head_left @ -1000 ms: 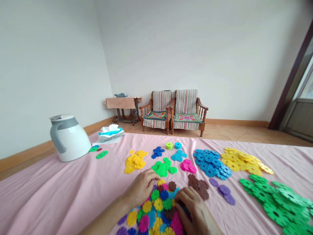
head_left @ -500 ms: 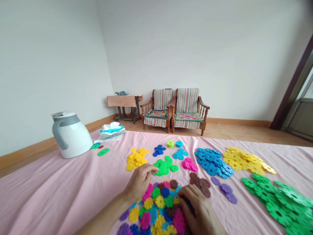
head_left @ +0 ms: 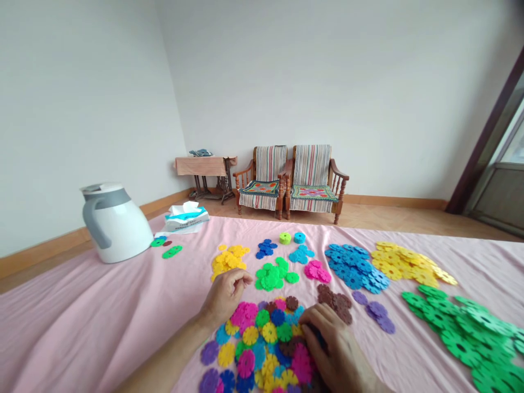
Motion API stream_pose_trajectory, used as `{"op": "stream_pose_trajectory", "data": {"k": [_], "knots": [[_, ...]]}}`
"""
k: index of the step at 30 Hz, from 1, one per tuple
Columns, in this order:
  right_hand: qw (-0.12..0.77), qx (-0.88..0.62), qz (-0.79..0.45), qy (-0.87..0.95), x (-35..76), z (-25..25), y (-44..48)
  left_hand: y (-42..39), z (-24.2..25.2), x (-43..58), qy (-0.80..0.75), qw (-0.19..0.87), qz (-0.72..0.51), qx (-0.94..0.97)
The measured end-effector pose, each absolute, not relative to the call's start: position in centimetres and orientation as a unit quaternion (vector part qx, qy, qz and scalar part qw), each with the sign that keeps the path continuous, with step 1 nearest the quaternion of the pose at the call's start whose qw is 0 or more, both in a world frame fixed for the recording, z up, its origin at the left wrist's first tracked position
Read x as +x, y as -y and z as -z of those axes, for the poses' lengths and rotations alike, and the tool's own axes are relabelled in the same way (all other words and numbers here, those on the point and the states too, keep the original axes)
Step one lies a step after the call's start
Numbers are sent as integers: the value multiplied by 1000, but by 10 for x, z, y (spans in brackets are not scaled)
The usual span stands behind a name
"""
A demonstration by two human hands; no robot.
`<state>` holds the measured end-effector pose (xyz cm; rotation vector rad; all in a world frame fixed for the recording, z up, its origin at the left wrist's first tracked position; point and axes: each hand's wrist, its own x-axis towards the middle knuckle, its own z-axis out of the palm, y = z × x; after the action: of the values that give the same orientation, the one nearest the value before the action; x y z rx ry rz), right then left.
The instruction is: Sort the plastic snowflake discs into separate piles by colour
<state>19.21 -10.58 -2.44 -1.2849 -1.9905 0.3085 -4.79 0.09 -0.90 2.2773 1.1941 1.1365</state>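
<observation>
Here, cloth is strewn with discs before chairs; left hand and right hand are curled, finger grip unclear.

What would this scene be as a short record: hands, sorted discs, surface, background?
Left hand: beside the multicoloured pile of flower-shaped plastic discs; grip unclear
Right hand: over that pile's right side; grip unclear
Sorted discs, far right: large green plastic heap
Surface: wrinkled pink cloth
Left side: white, grey-handled jug; blue-and-white tissue box
Background: two wooden armchairs with striped covers
</observation>
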Motion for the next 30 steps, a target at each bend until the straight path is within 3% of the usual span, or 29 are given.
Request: {"op": "stream_pose_trajectory", "data": {"k": [7,12,17,24,30], "knots": [[395,-558,-150,714,207,3,101,-3,12,-48,-425,164,-388,801],[303,-572,-240,724,211,-24,105,-3,17,-46,-426,197,-369,802],[238,-536,-217,781,201,-27,120,-3,19,-46,-424,210,-365,802],[271,-501,-173,804,194,-7,120,-7,21,-49,-433,214,-371,793],[281,-536,-223,764,195,0,111,-6,19,-48,-433,226,-368,791]]}}
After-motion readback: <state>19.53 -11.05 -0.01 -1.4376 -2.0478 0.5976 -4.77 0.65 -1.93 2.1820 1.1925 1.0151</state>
